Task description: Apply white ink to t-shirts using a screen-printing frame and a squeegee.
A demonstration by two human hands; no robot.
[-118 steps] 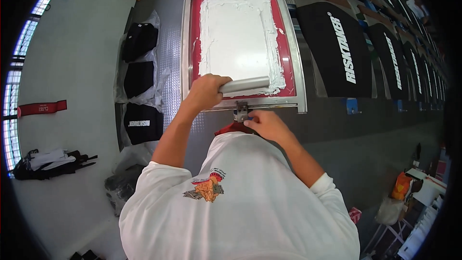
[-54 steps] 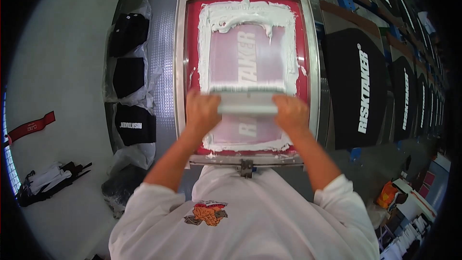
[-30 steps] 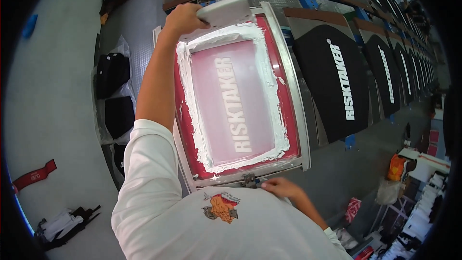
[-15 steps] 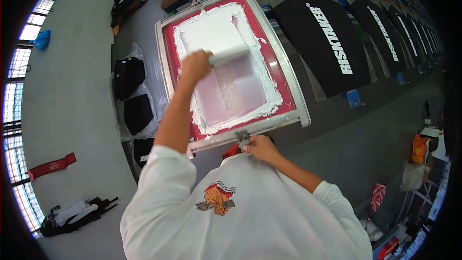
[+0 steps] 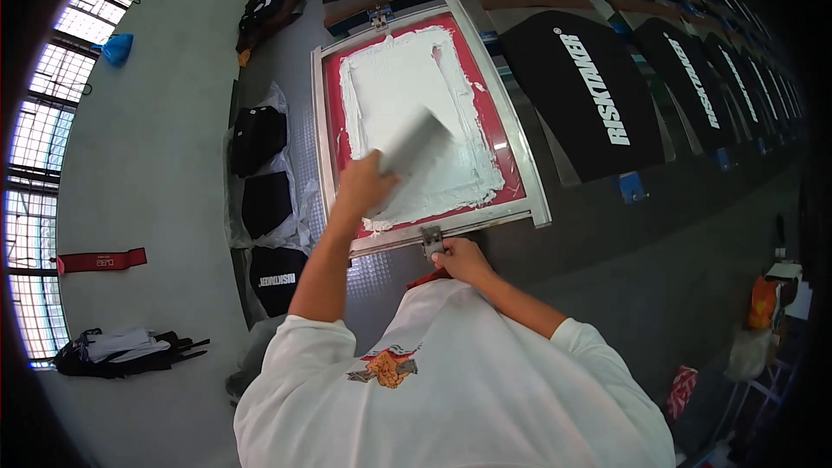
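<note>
A silk-screen printing frame (image 5: 503, 121) with metal rails and a red border lies in front of me. White ink (image 5: 386, 78) coats its mesh, with thick uneven ridges round the edges. My left hand (image 5: 366, 184) is closed round one end of a squeegee (image 5: 416, 140), which is smeared by motion and slants across the middle of the screen. At the near rail, my right hand (image 5: 465, 260) pinches a small metal clamp (image 5: 432, 241) with thumb and fingers. Whatever lies under the screen is hidden by the ink.
Black garment pieces (image 5: 598, 95) with white lettering lie on boards in a row to the right. Blue brackets (image 5: 633, 188) line the table edge. Folded black pieces (image 5: 258, 139) on clear plastic lie left of the frame. A grey wall ledge (image 5: 147, 165) runs along the windows.
The squeegee has come nearer to me and turned to a steeper slant. White ink now covers the lower mesh, where lettering showed before. My right hand stays at the clamp.
</note>
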